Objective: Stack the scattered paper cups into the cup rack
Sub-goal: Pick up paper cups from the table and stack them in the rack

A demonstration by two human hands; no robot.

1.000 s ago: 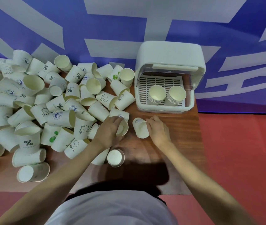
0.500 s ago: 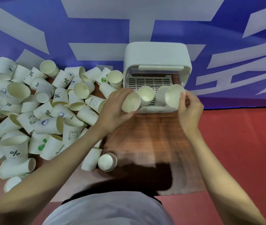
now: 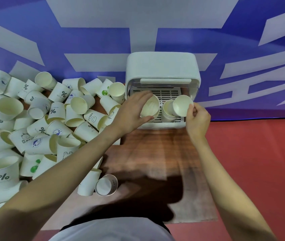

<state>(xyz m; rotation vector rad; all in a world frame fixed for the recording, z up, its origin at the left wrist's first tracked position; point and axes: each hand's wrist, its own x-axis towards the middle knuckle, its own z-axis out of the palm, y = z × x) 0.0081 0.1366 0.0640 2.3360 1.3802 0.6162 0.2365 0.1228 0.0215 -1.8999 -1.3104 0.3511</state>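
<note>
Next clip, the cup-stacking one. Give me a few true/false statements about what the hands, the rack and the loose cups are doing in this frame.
1. Each hand holds a paper cup at the rack. True: the left hand and the right hand each hold one.
2. The rack is empty. False: two stacks already stand inside.
3. The loose cups lie mostly to the person's left. True.
4. The rack's lid is closed. False: its front is open, showing the slotted tray.
5. The rack stands on the red floor. False: it stands on the wooden table.

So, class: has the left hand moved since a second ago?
Yes. The left hand has gone from the table by the loose cups up to the rack, carrying a cup.
</note>
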